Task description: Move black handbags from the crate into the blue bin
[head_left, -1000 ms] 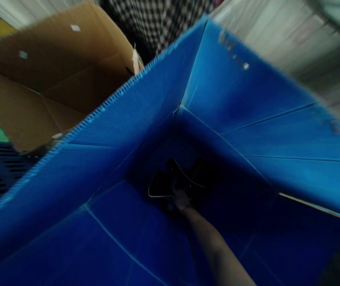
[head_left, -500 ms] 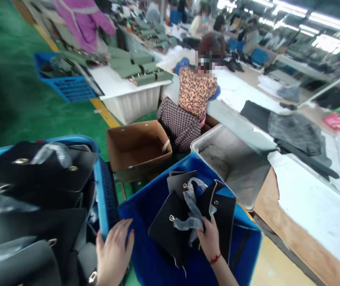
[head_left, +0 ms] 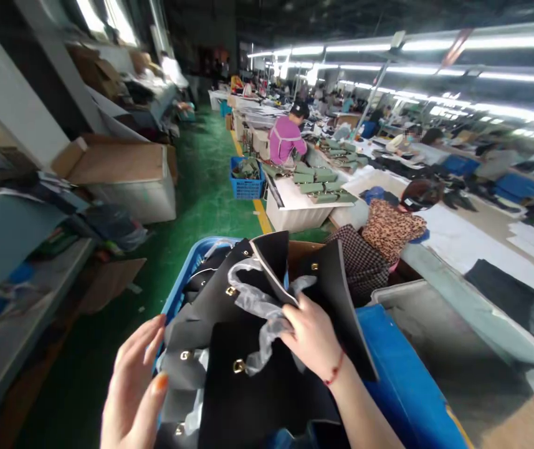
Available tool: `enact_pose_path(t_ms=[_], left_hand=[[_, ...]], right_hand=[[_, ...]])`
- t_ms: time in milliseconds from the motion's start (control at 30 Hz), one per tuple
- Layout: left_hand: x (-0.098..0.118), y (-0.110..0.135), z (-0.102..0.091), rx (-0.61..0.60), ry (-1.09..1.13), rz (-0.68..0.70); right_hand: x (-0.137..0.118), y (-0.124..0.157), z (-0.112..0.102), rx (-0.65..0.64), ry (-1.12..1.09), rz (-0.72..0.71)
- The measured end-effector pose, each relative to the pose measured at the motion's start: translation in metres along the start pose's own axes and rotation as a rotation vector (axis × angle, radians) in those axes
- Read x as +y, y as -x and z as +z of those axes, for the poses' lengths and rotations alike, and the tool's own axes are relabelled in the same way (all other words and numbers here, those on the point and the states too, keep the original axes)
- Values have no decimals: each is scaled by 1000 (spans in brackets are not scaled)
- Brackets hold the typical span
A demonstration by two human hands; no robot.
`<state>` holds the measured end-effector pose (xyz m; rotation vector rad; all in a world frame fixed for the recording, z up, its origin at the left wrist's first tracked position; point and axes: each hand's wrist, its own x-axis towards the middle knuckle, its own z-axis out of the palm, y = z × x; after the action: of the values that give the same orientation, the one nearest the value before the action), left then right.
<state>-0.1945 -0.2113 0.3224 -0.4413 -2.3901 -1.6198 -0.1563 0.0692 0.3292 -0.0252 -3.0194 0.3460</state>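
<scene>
My right hand (head_left: 313,340) grips a bundle of black leather bag panels (head_left: 267,374) with gold studs, wrapped in crumpled clear plastic film (head_left: 260,305). A red string circles that wrist. The bundle is lifted above the blue corrugated bin (head_left: 402,386) at lower right. My left hand (head_left: 138,390) is open, fingers spread, just left of the panels and touching nothing. Behind the bundle a light blue crate (head_left: 187,280) holds more dark bag parts.
A seated person in a leopard-print top (head_left: 388,227) works at the long white table (head_left: 472,249) on the right. A grey tub (head_left: 453,330) stands beside the blue bin. A green floor aisle (head_left: 201,193) runs ahead, past a blue basket (head_left: 247,184) and a person in pink (head_left: 285,138).
My right hand has pulled the black panels up out of the deep blue bin and raised them. The view has swung from inside the bin up to the workshop aisle. My left hand came off the crate rim.
</scene>
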Motion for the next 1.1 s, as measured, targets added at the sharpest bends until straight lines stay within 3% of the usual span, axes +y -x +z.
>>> enact_pose_path(t_ms=[33, 100, 133, 233, 300, 400, 533, 600, 667, 767, 833, 900, 967, 1033, 1100], left_hand=[[-13, -8, -11, -91, -73, 70], [-57, -12, -13, -297, -341, 191], [-86, -8, -5, -370, -482, 214], [-178, 19, 29, -518, -773, 79], [-225, 38, 48, -652, -836, 12], [-255, 54, 60, -664, -855, 25], [-254, 53, 59, -616, -853, 83], [-256, 54, 56, -595, -849, 86], [-261, 57, 49, -579, -811, 82], [-261, 58, 30, -523, -649, 95], [-247, 48, 13, -407, -499, 89], [-223, 26, -1, -204, -377, 46], [-191, -6, -7, -35, -348, 82], [-160, -43, 3, -46, -369, 200], [-137, -80, 28, -172, -400, 380]], right_hand=[[-20, -25, 25, -56, -27, -51], [-54, -66, 86, -215, -52, -93], [-69, -80, 116, -319, -50, -88], [-100, -94, 184, -396, -38, -109], [-106, -91, 202, -394, -45, -125], [-95, -84, 197, -421, -123, -194], [-67, -92, 159, -372, -328, -133], [-55, -104, 130, -281, -464, -74], [-44, -121, 96, -246, -628, -104], [-23, -152, 51, -380, -834, -224], [-3, -177, 40, -537, -889, -261], [19, -200, 51, -647, -848, -230], [37, -218, 79, -658, -737, -138], [47, -226, 117, -597, -631, -34], [48, -226, 153, -507, -600, 40]])
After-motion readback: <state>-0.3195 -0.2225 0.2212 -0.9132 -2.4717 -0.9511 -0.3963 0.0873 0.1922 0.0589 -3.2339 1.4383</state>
